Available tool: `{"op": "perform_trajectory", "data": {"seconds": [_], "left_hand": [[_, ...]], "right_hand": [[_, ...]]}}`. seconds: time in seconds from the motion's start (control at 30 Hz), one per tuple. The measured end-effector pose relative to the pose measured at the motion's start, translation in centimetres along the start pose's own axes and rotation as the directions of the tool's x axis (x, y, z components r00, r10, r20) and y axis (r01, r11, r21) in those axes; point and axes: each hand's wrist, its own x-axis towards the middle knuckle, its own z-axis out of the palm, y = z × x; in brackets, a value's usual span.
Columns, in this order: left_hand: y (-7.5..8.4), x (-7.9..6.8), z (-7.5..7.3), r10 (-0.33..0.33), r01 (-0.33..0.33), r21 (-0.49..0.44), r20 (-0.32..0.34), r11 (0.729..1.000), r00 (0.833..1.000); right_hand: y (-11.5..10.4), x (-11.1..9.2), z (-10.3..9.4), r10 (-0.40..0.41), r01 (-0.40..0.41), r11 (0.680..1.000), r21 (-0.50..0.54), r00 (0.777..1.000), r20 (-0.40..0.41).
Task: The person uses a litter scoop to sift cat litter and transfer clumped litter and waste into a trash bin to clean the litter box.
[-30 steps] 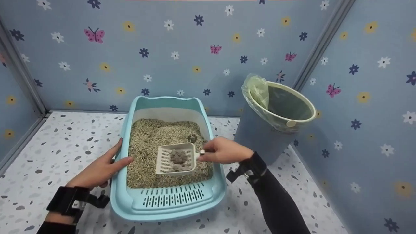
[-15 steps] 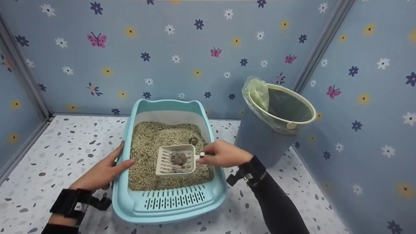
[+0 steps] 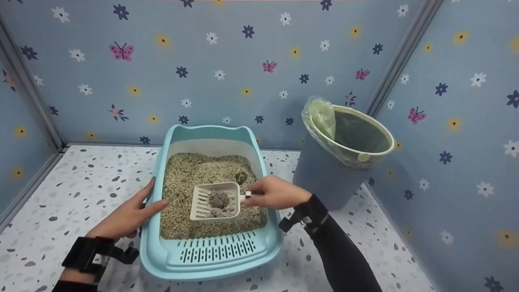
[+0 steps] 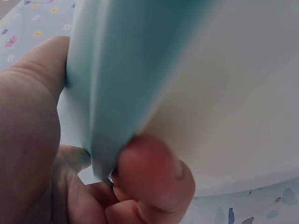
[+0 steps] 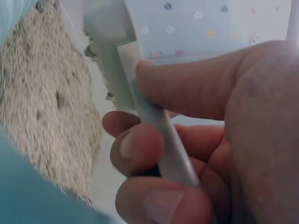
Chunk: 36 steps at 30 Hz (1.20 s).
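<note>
A light-blue litter box (image 3: 211, 267) stands on the speckled floor, holding tan granular litter (image 3: 182, 174). My left hand (image 3: 125, 213) grips its left side; in the left wrist view the fingertips (image 4: 152, 170) curl beneath the turquoise rim (image 4: 124, 70), thumb on the other side. My right hand (image 3: 277, 192) holds a pale slotted litter scoop (image 3: 201, 202) by its handle, seen in the right wrist view between thumb and curled fingers (image 5: 142, 147). Greyish clumps (image 3: 219, 198) lie in the scoop, which is over the litter. A darker round lump (image 3: 241, 177) sits in the litter behind it.
To the right of the box stands a grey-blue trash bin (image 3: 324, 178) with a cream rim and a translucent green liner (image 3: 320, 115) bunched over its back left. Flowered wall panels (image 3: 211, 81) close off the back and sides.
My right hand and the scoop have shifted slightly left over the litter, clumps still in it. The left hand keeps its hold on the box. The head view has tilted a little.
</note>
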Motion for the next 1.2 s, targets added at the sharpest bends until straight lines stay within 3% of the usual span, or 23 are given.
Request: {"op": "perform_trajectory", "data": {"seconds": [0.27,0.5,0.73,0.97,1.2], "left_hand": [[0.3,0.0,0.0,0.013,-0.013,0.01,0.004,1.0,1.0],[0.0,0.1,0.1,0.002,-0.002,-0.001,0.003,1.0,1.0],[0.0,0.2,0.2,0.001,-0.001,0.014,-0.002,1.0,1.0],[0.2,0.1,0.1,-0.001,0.001,0.008,-0.005,1.0,1.0],[0.2,0.1,0.0,0.007,-0.007,0.023,-0.01,1.0,1.0]], "right_hand": [[0.6,-1.9,-1.4,0.104,-0.102,0.994,0.033,0.993,-0.06],[0.3,-1.9,-1.9,0.099,-0.098,0.995,0.019,0.993,-0.061],[0.0,-2.1,-2.7,0.126,-0.12,0.989,0.082,0.989,-0.074],[-0.5,-3.2,-5.0,0.105,-0.102,0.994,0.025,0.986,-0.129],[-1.5,-5.5,-9.0,0.179,-0.185,0.983,-0.002,0.956,-0.23]]}}
